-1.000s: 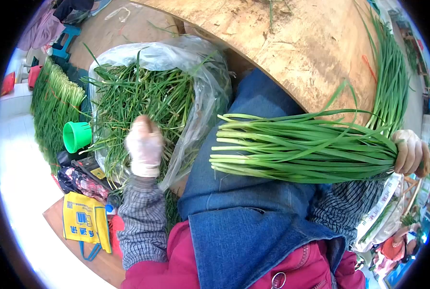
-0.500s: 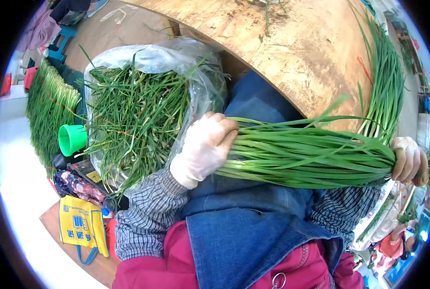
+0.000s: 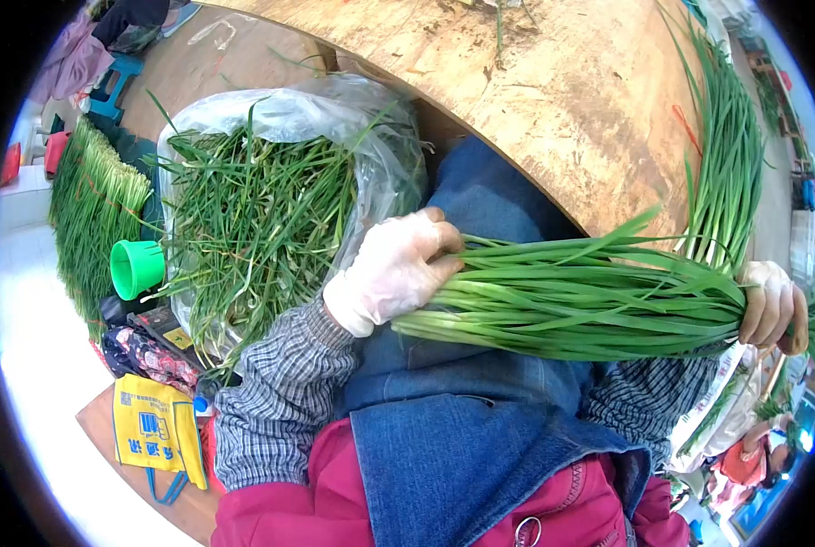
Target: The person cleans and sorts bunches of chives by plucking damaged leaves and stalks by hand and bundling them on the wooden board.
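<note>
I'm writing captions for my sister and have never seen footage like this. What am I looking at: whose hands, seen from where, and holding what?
There is no machine here: these are a person's own hands in thin whitish gloves. Every picture comes from one camera worn on the head, looking down, so the person's blue denim-covered lap fills the lower middle.

The right hand grips the leaf tips of a long bundle of flat green leaves with pale stems. The left hand touches its pale end; how firmly is unclear.

Along the right edge of the worn brown wooden tabletop lies another bunch of long green leaves. To the left, a clear plastic bag holds loose, tangled greens.
</note>
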Demonstrator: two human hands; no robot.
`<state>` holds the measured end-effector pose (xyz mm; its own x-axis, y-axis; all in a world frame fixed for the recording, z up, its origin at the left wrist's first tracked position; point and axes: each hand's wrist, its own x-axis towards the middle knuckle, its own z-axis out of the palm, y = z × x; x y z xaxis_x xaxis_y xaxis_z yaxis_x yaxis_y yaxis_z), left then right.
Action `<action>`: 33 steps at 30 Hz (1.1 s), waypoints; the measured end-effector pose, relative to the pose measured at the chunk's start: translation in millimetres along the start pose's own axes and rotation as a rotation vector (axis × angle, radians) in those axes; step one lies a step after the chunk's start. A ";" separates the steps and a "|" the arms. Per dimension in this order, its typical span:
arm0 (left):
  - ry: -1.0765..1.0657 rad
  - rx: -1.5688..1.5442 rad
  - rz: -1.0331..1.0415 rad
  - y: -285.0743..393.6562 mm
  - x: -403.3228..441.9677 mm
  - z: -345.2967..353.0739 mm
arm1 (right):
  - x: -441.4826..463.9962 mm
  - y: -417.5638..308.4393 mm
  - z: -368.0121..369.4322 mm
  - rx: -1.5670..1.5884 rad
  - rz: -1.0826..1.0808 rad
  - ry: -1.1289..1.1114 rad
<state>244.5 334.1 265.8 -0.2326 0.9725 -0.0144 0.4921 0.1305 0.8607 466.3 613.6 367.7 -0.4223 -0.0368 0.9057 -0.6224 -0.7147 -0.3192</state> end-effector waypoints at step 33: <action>0.106 0.253 0.066 -18.4 -6.7 -11.5 | -29.8 -21.7 8.2 -0.356 -0.055 0.397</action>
<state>227.4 323.0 255.9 -0.2728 0.9566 0.1026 0.7000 0.1242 0.7032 497.9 624.5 349.9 -0.5563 0.3103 0.7709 -0.8067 -0.4245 -0.4112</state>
